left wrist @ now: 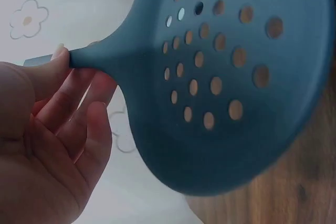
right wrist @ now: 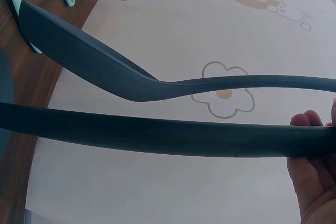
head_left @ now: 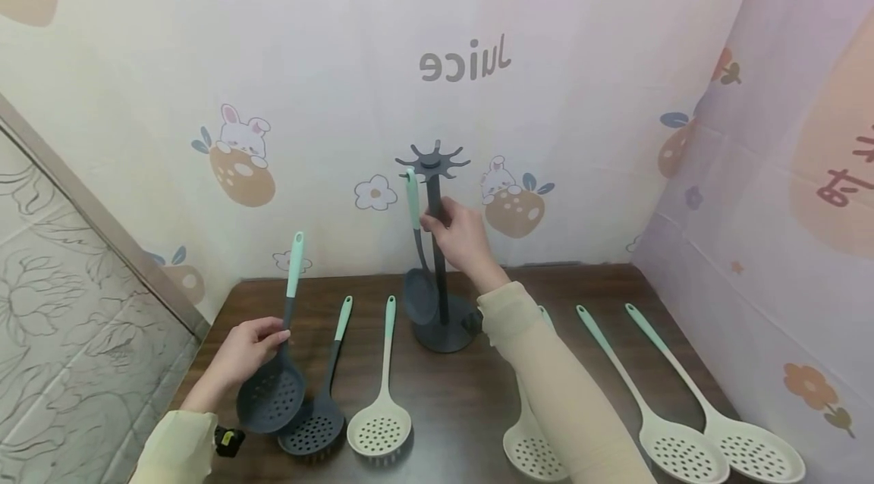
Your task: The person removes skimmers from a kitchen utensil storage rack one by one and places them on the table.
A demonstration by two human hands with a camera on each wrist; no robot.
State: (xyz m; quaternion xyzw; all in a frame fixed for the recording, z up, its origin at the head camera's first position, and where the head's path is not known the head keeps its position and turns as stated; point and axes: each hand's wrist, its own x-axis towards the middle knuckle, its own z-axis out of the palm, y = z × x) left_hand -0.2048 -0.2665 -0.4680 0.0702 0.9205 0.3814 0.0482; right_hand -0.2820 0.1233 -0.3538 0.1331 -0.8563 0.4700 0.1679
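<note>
My left hand (head_left: 247,351) pinches the dark neck of a skimmer (head_left: 271,397) with a mint handle end, held upright at the left. Its round, perforated head fills much of the left wrist view, and thumb and fingers (left wrist: 97,140) meet at the neck. At the dark utensil stand (head_left: 439,271), my right hand (head_left: 464,237) has its fingers curled round the pole (right wrist: 157,135). The thumb lies close to the handle of a dark ladle (head_left: 419,296), which hangs from the stand's left side; whether they touch I cannot tell.
Another dark skimmer (head_left: 312,423) lies beside the held one, with a cream skimmer (head_left: 379,427) to its right. Further right are more cream skimmers (head_left: 685,450), one partly behind my right sleeve (head_left: 560,378). A printed cloth (head_left: 328,51) hangs behind the brown table (head_left: 471,400).
</note>
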